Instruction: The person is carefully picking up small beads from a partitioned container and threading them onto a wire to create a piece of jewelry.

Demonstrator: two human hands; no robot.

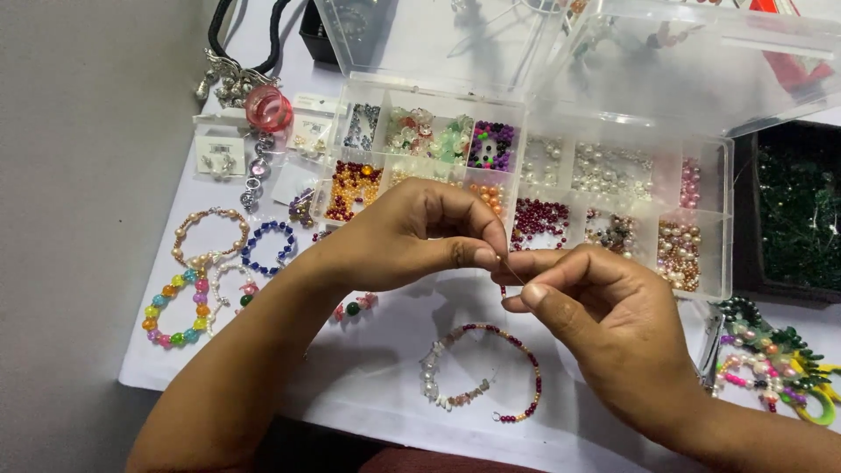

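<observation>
My left hand [412,235] and my right hand [604,324] meet above a white table cover, fingertips pinched together on a thin thread or wire [511,268] with a small bead at the pinch. Just below the hands lies a partly strung bracelet [482,372] of dark red and pale clear beads, open at one end. Behind the hands stands a clear plastic bead organiser [711,219] with its lid raised, its compartments holding beads of many colours.
Finished bracelets lie at the left: a rainbow one [178,307], a blue one [267,248], a pearl-and-gold one [208,235]. A pink tape roll [268,108] and earring cards sit behind them. Green bead jewellery [775,359] lies right; a dark tray of green beads [799,210] stands beyond.
</observation>
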